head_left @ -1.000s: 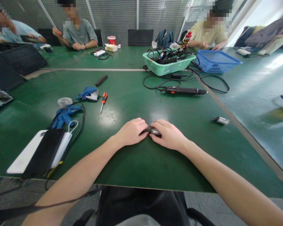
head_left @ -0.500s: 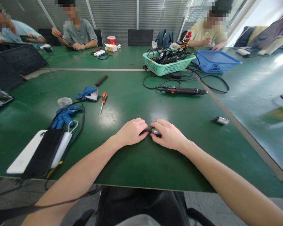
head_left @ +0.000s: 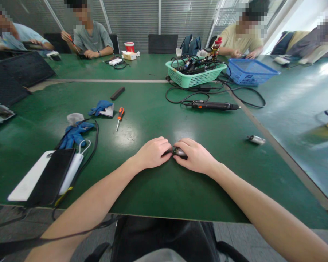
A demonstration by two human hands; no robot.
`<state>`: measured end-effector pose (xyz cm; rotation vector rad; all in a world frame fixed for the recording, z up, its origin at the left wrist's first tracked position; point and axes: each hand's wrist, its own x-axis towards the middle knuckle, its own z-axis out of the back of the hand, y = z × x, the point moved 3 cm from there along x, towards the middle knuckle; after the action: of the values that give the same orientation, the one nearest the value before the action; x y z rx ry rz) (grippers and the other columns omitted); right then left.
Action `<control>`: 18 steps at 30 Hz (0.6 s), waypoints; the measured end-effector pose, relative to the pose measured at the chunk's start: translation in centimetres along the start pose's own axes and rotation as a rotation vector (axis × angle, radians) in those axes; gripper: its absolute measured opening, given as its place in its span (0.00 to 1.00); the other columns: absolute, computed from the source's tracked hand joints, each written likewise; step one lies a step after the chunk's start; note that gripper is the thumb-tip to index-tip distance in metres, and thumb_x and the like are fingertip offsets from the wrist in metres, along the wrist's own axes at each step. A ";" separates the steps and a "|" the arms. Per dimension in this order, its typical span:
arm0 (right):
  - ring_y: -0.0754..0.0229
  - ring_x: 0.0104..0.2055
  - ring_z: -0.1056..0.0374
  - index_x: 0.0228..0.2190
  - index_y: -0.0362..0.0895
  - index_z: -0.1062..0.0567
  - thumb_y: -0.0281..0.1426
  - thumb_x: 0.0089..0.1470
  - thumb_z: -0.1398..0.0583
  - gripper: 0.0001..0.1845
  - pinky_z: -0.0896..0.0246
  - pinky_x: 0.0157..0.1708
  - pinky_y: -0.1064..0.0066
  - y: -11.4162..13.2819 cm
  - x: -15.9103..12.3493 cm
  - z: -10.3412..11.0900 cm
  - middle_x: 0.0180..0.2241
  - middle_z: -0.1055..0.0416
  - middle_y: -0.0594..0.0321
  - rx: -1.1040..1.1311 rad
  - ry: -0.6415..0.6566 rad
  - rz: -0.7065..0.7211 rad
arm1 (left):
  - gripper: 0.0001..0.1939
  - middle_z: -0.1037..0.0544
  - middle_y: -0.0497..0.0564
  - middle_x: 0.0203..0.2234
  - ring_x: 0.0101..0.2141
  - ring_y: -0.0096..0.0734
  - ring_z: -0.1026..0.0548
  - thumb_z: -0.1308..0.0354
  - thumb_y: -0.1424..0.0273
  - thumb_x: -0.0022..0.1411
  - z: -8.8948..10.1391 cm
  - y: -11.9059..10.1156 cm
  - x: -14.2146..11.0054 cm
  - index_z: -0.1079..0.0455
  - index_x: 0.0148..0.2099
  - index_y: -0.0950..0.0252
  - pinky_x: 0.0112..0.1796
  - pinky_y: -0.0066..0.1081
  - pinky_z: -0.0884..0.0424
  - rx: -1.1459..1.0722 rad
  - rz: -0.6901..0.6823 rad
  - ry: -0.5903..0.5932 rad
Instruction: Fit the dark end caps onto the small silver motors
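My right hand is closed around a small silver motor, a metal cylinder with a dark end facing left. Opposite it, my left hand pinches a small dark part, mostly covered by the fingers. The two parts meet or nearly meet between my fingertips; I cannot tell whether they are joined. Both hands rest low over the green table. Off to the right lies a second silver motor on its side.
An orange-handled screwdriver, blue gloves and a black phone lie to the left. Beyond my hands are a black electric screwdriver with its cable, a green basket of tools and a blue basket. Several people sit around.
My hands stay in the same place, with only a slight shift of the motor and fingertips. Across the table, the person at the right has moved their hands a little.
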<state>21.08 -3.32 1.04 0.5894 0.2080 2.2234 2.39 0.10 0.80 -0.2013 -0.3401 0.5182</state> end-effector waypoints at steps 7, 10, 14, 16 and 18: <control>0.48 0.47 0.29 0.47 0.45 0.28 0.32 0.62 0.40 0.11 0.31 0.49 0.54 -0.1 0.0 -0.1 0.43 0.26 0.53 0.023 0.012 0.018 | 0.09 0.26 0.53 0.35 0.39 0.37 0.29 0.47 0.68 0.71 0.1 0.0 0.0 0.28 0.41 0.66 0.40 0.35 0.30 -0.004 -0.005 0.003; 0.48 0.46 0.29 0.46 0.44 0.28 0.31 0.62 0.40 0.11 0.30 0.48 0.53 -0.1 0.0 -0.1 0.43 0.26 0.52 0.025 0.016 0.019 | 0.09 0.26 0.53 0.35 0.39 0.37 0.29 0.47 0.68 0.70 0.1 0.0 0.1 0.28 0.42 0.65 0.41 0.35 0.30 -0.009 0.000 -0.002; 0.48 0.45 0.29 0.46 0.45 0.27 0.30 0.61 0.40 0.11 0.30 0.47 0.54 -0.1 0.0 -0.1 0.42 0.26 0.52 0.032 0.015 0.024 | 0.08 0.26 0.53 0.34 0.39 0.37 0.29 0.47 0.68 0.70 0.1 -0.1 0.1 0.28 0.41 0.65 0.41 0.36 0.30 -0.014 0.003 -0.007; 0.48 0.45 0.29 0.46 0.45 0.27 0.30 0.61 0.40 0.11 0.30 0.47 0.54 0.0 0.0 0.0 0.42 0.26 0.53 0.032 0.020 0.021 | 0.08 0.26 0.53 0.34 0.39 0.37 0.29 0.47 0.68 0.70 0.1 -0.1 0.0 0.28 0.41 0.65 0.41 0.35 0.30 -0.011 0.003 -0.007; 0.48 0.45 0.29 0.46 0.45 0.27 0.30 0.61 0.40 0.11 0.30 0.47 0.54 0.0 0.0 0.0 0.42 0.26 0.53 0.032 0.027 0.019 | 0.08 0.26 0.53 0.35 0.39 0.37 0.29 0.47 0.68 0.70 0.1 -0.1 0.0 0.28 0.42 0.65 0.41 0.35 0.30 -0.009 0.004 -0.006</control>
<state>21.07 -3.29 1.09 0.5813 0.2529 2.2514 2.36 0.01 0.92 -0.2092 -0.3483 0.5210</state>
